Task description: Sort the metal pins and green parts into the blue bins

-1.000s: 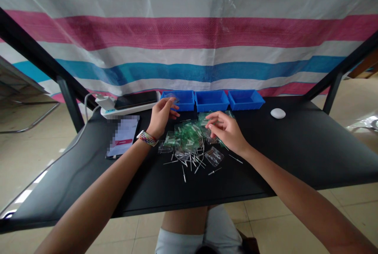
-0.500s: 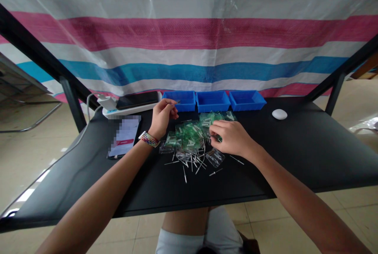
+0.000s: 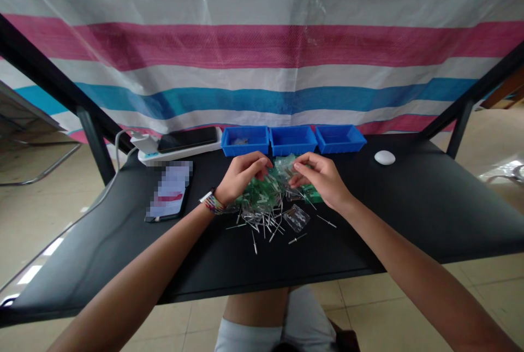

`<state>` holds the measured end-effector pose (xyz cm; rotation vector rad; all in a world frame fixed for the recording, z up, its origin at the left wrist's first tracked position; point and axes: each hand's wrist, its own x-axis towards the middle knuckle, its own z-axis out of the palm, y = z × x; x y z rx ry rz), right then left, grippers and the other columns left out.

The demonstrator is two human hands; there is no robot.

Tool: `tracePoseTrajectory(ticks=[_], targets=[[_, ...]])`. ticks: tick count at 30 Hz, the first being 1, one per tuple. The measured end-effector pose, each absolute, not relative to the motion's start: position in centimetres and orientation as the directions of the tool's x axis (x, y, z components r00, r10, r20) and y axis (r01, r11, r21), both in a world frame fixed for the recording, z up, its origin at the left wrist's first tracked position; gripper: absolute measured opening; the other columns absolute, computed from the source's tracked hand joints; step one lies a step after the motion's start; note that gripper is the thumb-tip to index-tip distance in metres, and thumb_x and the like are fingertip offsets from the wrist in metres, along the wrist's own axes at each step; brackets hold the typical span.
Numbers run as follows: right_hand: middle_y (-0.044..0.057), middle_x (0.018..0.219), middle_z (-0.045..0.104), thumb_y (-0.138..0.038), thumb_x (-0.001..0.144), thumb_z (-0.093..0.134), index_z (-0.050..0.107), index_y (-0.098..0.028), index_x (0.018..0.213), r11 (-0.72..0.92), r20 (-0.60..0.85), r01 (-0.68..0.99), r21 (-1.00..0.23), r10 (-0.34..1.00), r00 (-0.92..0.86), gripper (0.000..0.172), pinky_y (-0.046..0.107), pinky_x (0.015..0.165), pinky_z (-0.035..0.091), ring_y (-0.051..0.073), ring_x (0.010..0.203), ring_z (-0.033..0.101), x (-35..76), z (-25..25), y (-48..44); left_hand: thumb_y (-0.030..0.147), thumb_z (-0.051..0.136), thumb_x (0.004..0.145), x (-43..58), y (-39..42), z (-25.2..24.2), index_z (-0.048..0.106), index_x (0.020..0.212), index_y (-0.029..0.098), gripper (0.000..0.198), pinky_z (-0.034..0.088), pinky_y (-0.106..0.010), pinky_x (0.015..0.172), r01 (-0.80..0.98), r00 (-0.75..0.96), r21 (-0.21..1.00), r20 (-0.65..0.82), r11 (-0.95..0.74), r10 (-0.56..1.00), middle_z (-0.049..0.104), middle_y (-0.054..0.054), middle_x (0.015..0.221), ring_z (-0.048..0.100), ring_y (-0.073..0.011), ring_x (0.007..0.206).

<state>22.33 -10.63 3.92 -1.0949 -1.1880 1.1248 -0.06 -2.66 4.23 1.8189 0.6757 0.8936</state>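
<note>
Right, centre of the table, there's your heap: small green-tinted flat plastic packets [image 3: 262,192] in a loose mound, with thin silver metal rivets [image 3: 266,221] fanned out along the near edge. A small clear flat plastic packet [image 3: 297,218] lies just beside them, and 1 slim silver pin-shaped rivet [image 3: 254,243] points towards you, apart from the rest.

Over the left part of the heap comes your left hand [image 3: 243,176], fingers curled, thumb near the fingertips, a narrow hold; whether anything is pinched there, you can't tell from here. Facing it at the right part is your right hand [image 3: 321,178], thumb and fingers bent to a narrow gap, close to the packets; again, no telling whether it grips 1. On your left wrist sits a multicoloured woven band [image 3: 213,203].

Behind the heap, 3 blue rectangular plastic trays stand in a row; the left blue tray [image 3: 246,151] has something small and clear inside. Over to the left lies a dark-edged phone with a lit screen [image 3: 170,191], and beyond it a long white plastic power strip [image 3: 180,155] with a flat black device [image 3: 188,138] on top. Well off to the right, a smooth white oval object [image 3: 385,157] rests on the black table [image 3: 429,210].
</note>
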Motion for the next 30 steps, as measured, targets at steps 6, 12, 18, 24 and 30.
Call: tracePoseTrajectory(ticks=[6, 12, 18, 24, 30], targets=[[0.001, 0.086, 0.068, -0.047, 0.079, 0.090, 0.066, -0.019, 0.090, 0.016, 0.019, -0.259, -0.966, 1.000, -0.009, 0.039, 0.036, 0.071, 0.069, 0.019, 0.074, 0.077, 21.7, 3.6, -10.7, 0.044, 0.075, 0.093, 0.7, -3.6, 4.3, 0.067, 0.086, 0.016, 0.029, 0.049, -0.023, 0.063, 0.058, 0.649, 0.917, 0.265, -0.394, 0.713, 0.067, -0.001, 0.074, 0.065, -0.0131, 0.067], [0.000, 0.083, 0.068, -0.044, 0.081, 0.089, 0.067, -0.018, 0.090, 0.007, 0.029, -0.189, -0.982, 0.994, -0.110, 0.036, 0.035, 0.065, 0.069, 0.017, 0.066, 0.075, 21.3, 3.6, -11.0, 0.048, 0.075, 0.093, 0.8, -3.9, 4.1, 0.063, 0.082, 0.018, 0.034, 0.049, -0.023, 0.059, 0.033, 0.659, 0.943, 0.228, -0.330, 0.717, 0.064, 0.001, 0.068, 0.063, -0.0128, 0.061], [0.001, 0.078, 0.070, -0.045, 0.082, 0.089, 0.067, -0.018, 0.088, -0.005, 0.022, -0.199, -0.980, 0.991, -0.133, 0.035, 0.033, 0.061, 0.069, 0.017, 0.064, 0.074, 21.2, 3.2, -10.9, 0.047, 0.079, 0.090, 1.0, -4.2, 4.4, 0.067, 0.090, 0.018, 0.032, 0.052, -0.024, 0.060, 0.012, 0.664, 0.962, 0.197, -0.274, 0.721, 0.067, -0.001, 0.074, 0.064, -0.0126, 0.062], [0.001, 0.080, 0.070, -0.043, 0.084, 0.087, 0.068, -0.018, 0.092, -0.005, 0.023, -0.204, -0.979, 0.991, -0.134, 0.033, 0.035, 0.064, 0.069, 0.018, 0.066, 0.074, 21.3, 3.6, -11.2, 0.040, 0.083, 0.086, 1.1, -4.2, 4.4, 0.070, 0.091, 0.017, 0.027, 0.055, -0.024, 0.063, 0.010, 0.686, 0.965, 0.183, -0.261, 0.704, 0.073, -0.003, 0.080, 0.069, -0.0145, 0.068], [0.002, 0.084, 0.070, -0.044, 0.083, 0.087, 0.067, -0.018, 0.095, -0.019, 0.009, -0.195, -0.981, 0.989, -0.145, 0.035, 0.035, 0.065, 0.069, 0.018, 0.068, 0.075, 21.2, 3.9, -11.3, 0.043, 0.080, 0.090, 0.9, -4.1, 4.2, 0.068, 0.087, 0.017, 0.029, 0.057, -0.025, 0.062, 0.014, 0.715, 0.969, 0.163, -0.247, 0.680, 0.074, -0.004, 0.073, 0.071, -0.0158, 0.066]])
